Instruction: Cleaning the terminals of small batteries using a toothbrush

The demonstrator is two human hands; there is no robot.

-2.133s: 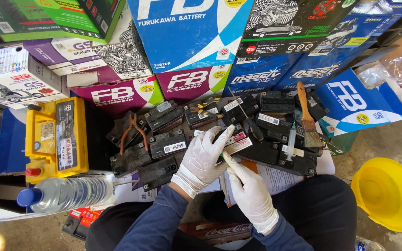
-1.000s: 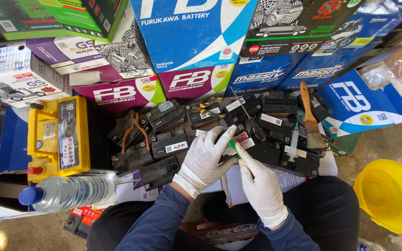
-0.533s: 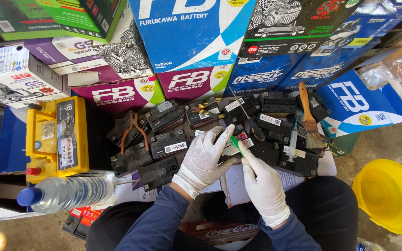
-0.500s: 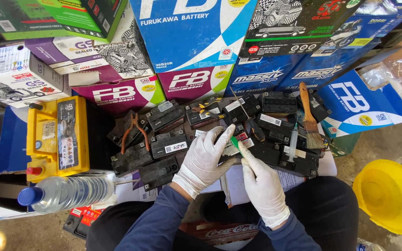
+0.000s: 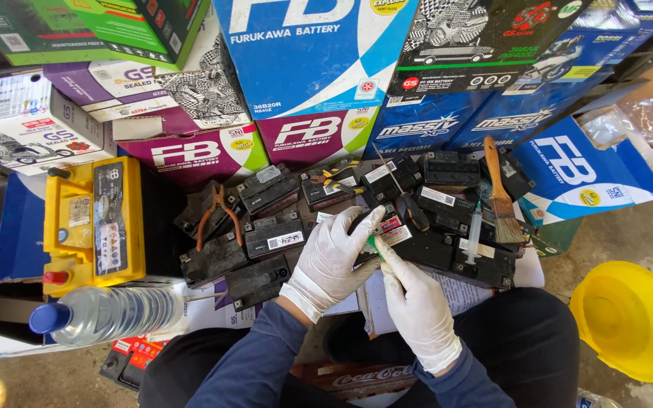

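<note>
Both my hands wear white gloves. My left hand [image 5: 334,257] rests on a small black battery [image 5: 410,245] in a cluster of several black batteries, its fingers curled over the battery's near edge. My right hand [image 5: 417,310] holds a thin tool with a green tip [image 5: 372,243], pressed against that battery's top by its red and white label. What the tool's tip touches is hidden between the fingers. My dark blue sleeves and dark trousers fill the bottom of the view.
A yellow battery [image 5: 92,219] stands at the left, a clear water bottle with a blue cap [image 5: 107,313] lying below it. Pliers [image 5: 213,211], a paintbrush [image 5: 499,193] and a syringe [image 5: 474,234] lie on the batteries. Coloured cartons [image 5: 311,53] are stacked behind. A yellow funnel [image 5: 632,317] sits at right.
My right hand moved up from my lap and brought the green-tipped tool against the battery under my left hand. The left hand stayed in place.
</note>
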